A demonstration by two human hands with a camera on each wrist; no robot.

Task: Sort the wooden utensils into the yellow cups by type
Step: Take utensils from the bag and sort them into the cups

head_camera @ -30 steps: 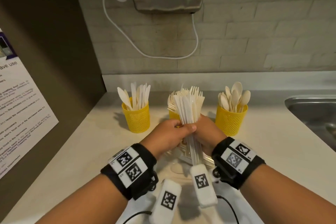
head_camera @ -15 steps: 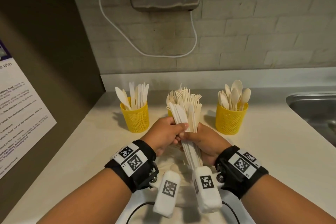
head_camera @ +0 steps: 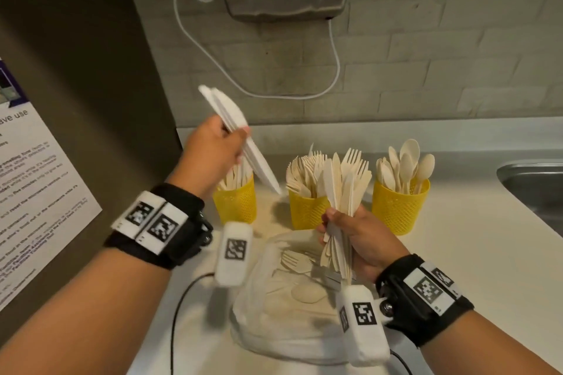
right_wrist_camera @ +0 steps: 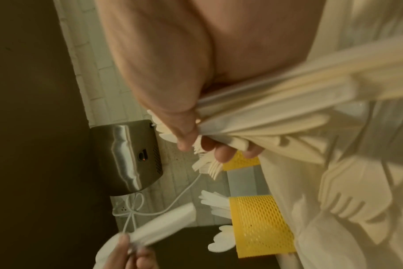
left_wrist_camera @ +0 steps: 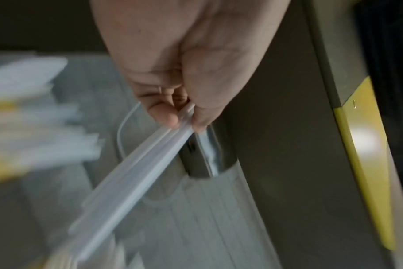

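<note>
Nearest me, a crumpled clear plastic bag [head_camera: 292, 323] lies on the pale counter [head_camera: 475, 259] with a few loose wooden forks and spoons [head_camera: 297, 262] inside — the unsorted stock, I'd judge. Just above it the right hand [head_camera: 362, 242] has its fingers wrapped round a mixed fan of wooden forks and knives [head_camera: 345, 192], heads up, handles down, held upright, probably so types can be picked out. Up and to the left, the left hand [head_camera: 213, 152] pinches a small bundle of pale wooden knives [head_camera: 234, 131] between thumb and fingers; its long axis slants, lower ends aimed down-right toward the left yellow mesh cup [head_camera: 236, 202] of knives. Further back stand the middle yellow cup [head_camera: 306, 211] of forks and the right yellow cup [head_camera: 399, 210] of spoons.
</note>
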